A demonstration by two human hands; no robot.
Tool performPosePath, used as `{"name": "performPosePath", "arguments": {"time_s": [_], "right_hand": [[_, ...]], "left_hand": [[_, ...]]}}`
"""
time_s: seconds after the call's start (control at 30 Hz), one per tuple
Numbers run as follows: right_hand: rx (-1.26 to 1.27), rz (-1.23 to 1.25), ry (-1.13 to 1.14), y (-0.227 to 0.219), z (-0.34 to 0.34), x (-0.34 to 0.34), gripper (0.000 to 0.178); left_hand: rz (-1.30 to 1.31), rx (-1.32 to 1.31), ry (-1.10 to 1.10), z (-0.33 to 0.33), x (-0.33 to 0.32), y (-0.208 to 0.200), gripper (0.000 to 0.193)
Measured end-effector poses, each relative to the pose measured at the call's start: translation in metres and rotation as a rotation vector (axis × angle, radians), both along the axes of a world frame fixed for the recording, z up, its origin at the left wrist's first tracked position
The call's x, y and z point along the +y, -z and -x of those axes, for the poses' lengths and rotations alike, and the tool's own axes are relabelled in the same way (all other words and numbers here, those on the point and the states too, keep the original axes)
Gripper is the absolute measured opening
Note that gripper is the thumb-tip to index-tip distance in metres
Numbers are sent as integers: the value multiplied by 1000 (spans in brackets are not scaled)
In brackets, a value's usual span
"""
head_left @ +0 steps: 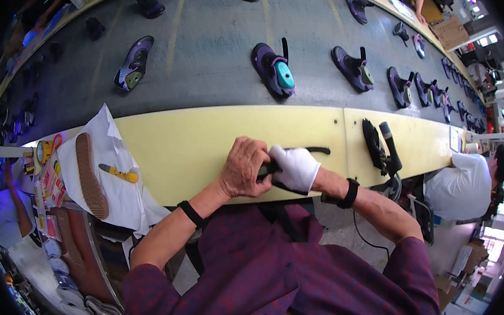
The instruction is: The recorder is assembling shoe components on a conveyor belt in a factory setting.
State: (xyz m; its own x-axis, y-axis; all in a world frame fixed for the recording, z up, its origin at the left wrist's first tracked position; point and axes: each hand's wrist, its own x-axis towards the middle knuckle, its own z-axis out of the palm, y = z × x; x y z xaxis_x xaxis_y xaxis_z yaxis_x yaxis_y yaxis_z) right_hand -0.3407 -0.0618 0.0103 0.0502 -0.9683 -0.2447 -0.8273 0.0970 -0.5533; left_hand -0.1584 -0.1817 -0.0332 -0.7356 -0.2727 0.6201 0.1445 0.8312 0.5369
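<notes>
Both my hands are together over the near edge of the pale yellow bench (195,129). Between them is a dark shoe (267,170) with a patch of green at its opening; the hands cover most of it. My bare left hand (243,166) is closed round its left side. My right hand (296,169), in a white glove, is closed against its right side, thumb toward the left fingers. A black strap (318,149) sticks out to the right beyond the glove. What the fingertips press on is hidden.
Purple-and-black shoes (273,70) stand on the grey conveyor belt (207,53) beyond the bench. To the right lie a black brush (374,144) and a grey-handled tool (390,146). On white paper at left are a brown sole (89,177) and a yellow-handled knife (119,174). People work at both sides.
</notes>
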Motion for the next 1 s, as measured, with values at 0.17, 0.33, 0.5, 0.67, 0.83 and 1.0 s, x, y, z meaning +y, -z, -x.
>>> {"name": "performPosePath", "arguments": {"time_s": [0.17, 0.33, 0.5, 0.67, 0.83, 1.0], "right_hand": [[-601, -69, 357, -7, 27, 42, 32], [-700, 78, 476, -19, 3, 98, 35], [-459, 338, 481, -14, -15, 59, 15], [-449, 400, 489, 5, -21, 34, 14], [-417, 255, 459, 13, -17, 19, 12], [-413, 189, 400, 10, -6, 3, 14]], "left_hand": [[-6, -18, 33, 2, 5, -1, 42], [6, -59, 72, 0, 4, -2, 37], [-8, -79, -38, -8, 25, -9, 37], [-27, -59, -29, -7, 30, -12, 28], [-78, -18, -100, -5, 31, -5, 30], [-82, -14, -144, -1, 30, 1, 36]]}}
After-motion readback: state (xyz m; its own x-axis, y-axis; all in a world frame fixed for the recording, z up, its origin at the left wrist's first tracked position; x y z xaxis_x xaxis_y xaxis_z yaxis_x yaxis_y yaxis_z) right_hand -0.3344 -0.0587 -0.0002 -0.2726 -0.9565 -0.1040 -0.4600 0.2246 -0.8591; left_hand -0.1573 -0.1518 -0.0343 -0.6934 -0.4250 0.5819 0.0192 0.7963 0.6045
